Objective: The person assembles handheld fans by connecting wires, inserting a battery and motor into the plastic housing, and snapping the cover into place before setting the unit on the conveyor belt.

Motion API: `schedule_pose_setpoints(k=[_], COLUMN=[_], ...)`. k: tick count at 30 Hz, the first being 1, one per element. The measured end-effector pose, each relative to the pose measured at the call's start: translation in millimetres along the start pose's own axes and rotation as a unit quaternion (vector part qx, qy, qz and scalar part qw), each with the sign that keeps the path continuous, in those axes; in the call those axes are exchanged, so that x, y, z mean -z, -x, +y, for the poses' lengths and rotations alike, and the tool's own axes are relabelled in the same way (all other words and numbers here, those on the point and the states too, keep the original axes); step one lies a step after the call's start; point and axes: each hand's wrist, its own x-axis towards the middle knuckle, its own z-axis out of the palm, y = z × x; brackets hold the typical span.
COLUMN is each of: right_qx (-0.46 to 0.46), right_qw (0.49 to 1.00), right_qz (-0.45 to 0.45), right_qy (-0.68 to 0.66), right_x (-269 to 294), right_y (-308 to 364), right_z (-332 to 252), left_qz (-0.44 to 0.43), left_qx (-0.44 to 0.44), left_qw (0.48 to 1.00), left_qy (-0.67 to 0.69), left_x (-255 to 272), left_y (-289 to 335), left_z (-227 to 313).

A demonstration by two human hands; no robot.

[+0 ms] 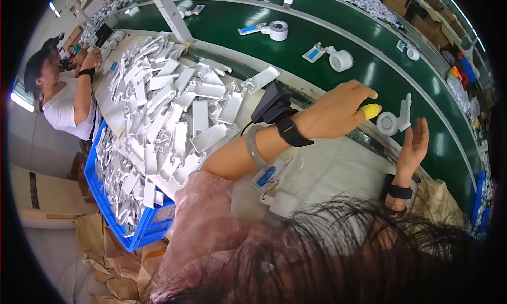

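A white handheld fan [388, 123], with a round grilled head and a handle, is over the green conveyor belt [296, 50] between my two hands. My left hand [338, 111] reaches out to its left with fingers apart, one tip covered in yellow, and a small gap shows between them. My right hand [414, 148] is just below the fan's handle, palm up, its fingers stretched out; whether they touch it I cannot tell. Black straps circle both wrists. In front of me a card with a blue picture [268, 176] lies on the worktable.
A heap of white plastic housings [179, 103] covers the table's left side, above a blue crate [142, 227] holding more. Further fans [340, 60] with blue-marked pieces rest along the belt. A co-worker [66, 92] works at far left. Brown paper [116, 262] lies below the crate.
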Motion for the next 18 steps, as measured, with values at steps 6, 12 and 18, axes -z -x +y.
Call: schedule_pose_setpoints(k=[6, 12, 18], right_qx=[-0.074, 0.109, 0.002], right_qw=[0.939, 0.727, 0.725], right_qz=[-0.334, -0.677, -0.673], right_qy=[0.025, 0.039, 0.148], right_x=[-36, -90, -101], right_y=[41, 109, 143], right_z=[-97, -139, -176], left_qz=[0.072, 0.049, 0.049], left_qx=[-0.037, -0.024, -0.034], left_qw=[0.996, 0.998, 0.998], left_qy=[0.023, 0.012, 0.026], left_x=[6, 21, 14], left_y=[5, -2, -3], left_z=[-7, 1, 18])
